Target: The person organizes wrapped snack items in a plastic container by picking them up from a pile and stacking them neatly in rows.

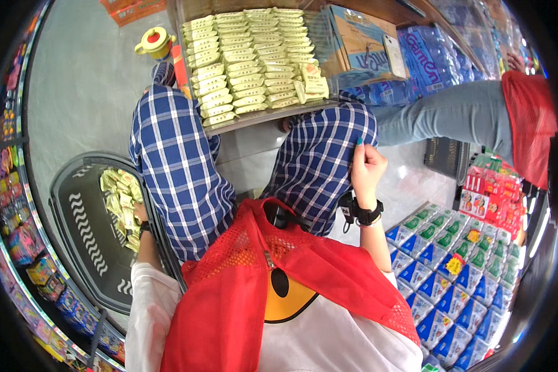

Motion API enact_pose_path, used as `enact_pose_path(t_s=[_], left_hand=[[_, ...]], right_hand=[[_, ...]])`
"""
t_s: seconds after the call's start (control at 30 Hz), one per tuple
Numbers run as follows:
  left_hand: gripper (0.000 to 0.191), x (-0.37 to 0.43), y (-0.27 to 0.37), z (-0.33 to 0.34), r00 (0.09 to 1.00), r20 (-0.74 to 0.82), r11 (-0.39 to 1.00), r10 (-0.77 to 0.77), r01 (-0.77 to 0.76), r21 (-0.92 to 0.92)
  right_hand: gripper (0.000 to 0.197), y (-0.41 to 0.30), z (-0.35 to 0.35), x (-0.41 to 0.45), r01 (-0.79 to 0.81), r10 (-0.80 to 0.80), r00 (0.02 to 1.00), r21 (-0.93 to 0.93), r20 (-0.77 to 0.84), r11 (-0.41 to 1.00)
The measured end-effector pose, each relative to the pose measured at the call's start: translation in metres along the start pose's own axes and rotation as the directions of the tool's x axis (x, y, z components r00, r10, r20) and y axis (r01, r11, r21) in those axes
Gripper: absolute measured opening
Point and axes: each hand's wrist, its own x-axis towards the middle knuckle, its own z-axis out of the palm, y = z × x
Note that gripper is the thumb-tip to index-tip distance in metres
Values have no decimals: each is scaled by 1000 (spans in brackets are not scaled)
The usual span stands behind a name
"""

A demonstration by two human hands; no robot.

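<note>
My left hand [141, 212] reaches into a dark grey plastic shopping basket [76, 204] on the floor beside my left leg. It touches a heap of small pale yellow snack packets [120, 197]; its fingers are partly hidden, so I cannot tell whether it grips one. My right hand [369, 166], fingers curled and thumb on top, rests on my right knee with nothing visible in it. Between and beyond my knees, a clear-sided display bin [255, 122] holds similar yellow packets [246, 69] in several neat columns. A few packets [312, 81] lie loosely on top at its right front corner.
A cardboard carton [360, 42] with a phone [394, 56] on it stands right of the bin, near bottled-water packs [428, 58]. Another person's jeans-clad leg [441, 114] extends in from the right. Stacked packs [446, 279] stand at lower right, stocked shelves [23, 223] at left.
</note>
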Motion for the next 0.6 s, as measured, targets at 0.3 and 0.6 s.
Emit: enact_pose_path(t_s=[0.3,0.6], left_hand=[[28,-23,14,-42,995,91,988,37,-22,-154],[25,-64,18,-155,992,125,822,14,59,-566]], right_hand=[[37,0,-5,-2,34,-33,999,29,-36,999],[33,0,-6,0,58,-57,998,4,-23,998]])
